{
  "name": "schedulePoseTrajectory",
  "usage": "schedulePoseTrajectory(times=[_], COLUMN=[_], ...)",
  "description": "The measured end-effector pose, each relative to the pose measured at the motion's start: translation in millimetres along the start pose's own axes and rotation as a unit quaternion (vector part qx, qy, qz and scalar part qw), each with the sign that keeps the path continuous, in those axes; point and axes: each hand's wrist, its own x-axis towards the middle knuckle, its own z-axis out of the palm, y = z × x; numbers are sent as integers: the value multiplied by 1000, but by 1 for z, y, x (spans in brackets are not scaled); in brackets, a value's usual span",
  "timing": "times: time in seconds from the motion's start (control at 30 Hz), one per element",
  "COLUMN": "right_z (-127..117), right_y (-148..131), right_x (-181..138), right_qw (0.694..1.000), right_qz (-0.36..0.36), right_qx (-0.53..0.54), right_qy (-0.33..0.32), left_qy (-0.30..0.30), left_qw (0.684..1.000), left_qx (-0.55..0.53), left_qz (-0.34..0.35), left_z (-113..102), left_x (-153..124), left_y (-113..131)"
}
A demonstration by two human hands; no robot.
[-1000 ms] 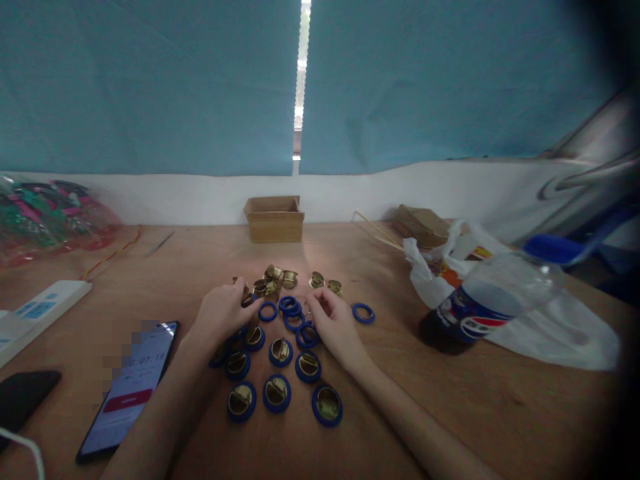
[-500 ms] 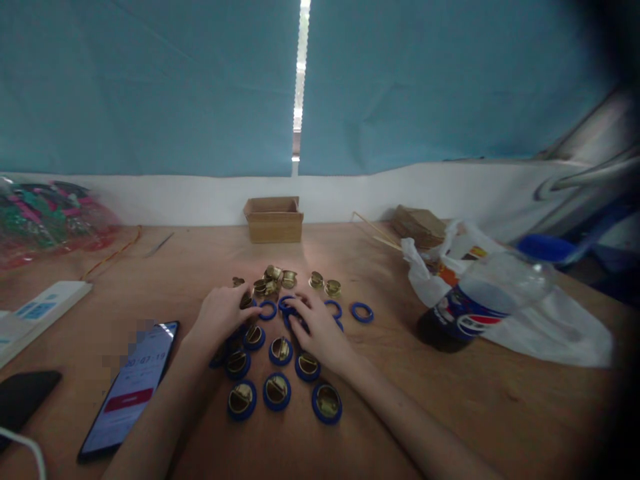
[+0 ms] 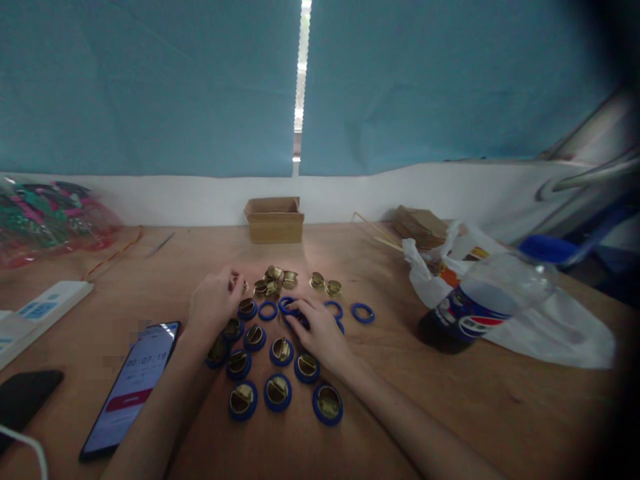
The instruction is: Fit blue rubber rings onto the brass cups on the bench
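Wooden surface (image 3: 415,407), blue backdrop (image 3: 150,87); both forearms extended forward, palms down; left hand (image 3: 216,297) bent beside a bare gold fitting (image 3: 245,287), fingertips obscured, grip cannot be determined; right hand (image 3: 316,327) curled over loose blue rings (image 3: 363,321), touching, closure cannot be determined; counted: ten blue-rimmed gold fittings (image 3: 281,351) between forearms, at least six bare beyond, at least four loose rings.

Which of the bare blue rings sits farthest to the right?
The lone blue ring right of the right hand, touching no other; the other bare rings visible all lie farther left.
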Motion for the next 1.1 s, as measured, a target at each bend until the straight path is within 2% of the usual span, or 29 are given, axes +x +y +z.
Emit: schedulePoseTrajectory(times=[0.13,0.27,0.4,0.57,0.7,0.87,0.97,1.1], right_z=[1,1,1,0,-2,-3,-5,-9], right_y=[-1,-1,-1,-2,-4,-4,-4,-5], right_x=[1,2,2,1,0,1,2,3], right_qw=[1000,999,998,998,999,999,999,998], right_qz=[-2,-2,-1,2,7,15,21,15], right_qx=[26,43,53,48,31,16,19,33], right_qy=[15,17,17,30,26,29,37,57], left_qy=[-18,-49,-53,-28,33,97,74,32], left_qw=[994,992,992,995,990,970,947,922], left_qx=[-103,-115,-110,-99,-136,-198,-285,-364], left_qz=[23,33,20,0,24,105,130,131], left_z=[12,23,25,21,16,18,21,21], left_x=[8,8,5,6,6,1,-4,-11], left_y=[-14,-19,-17,-14,-8,8,18,32])
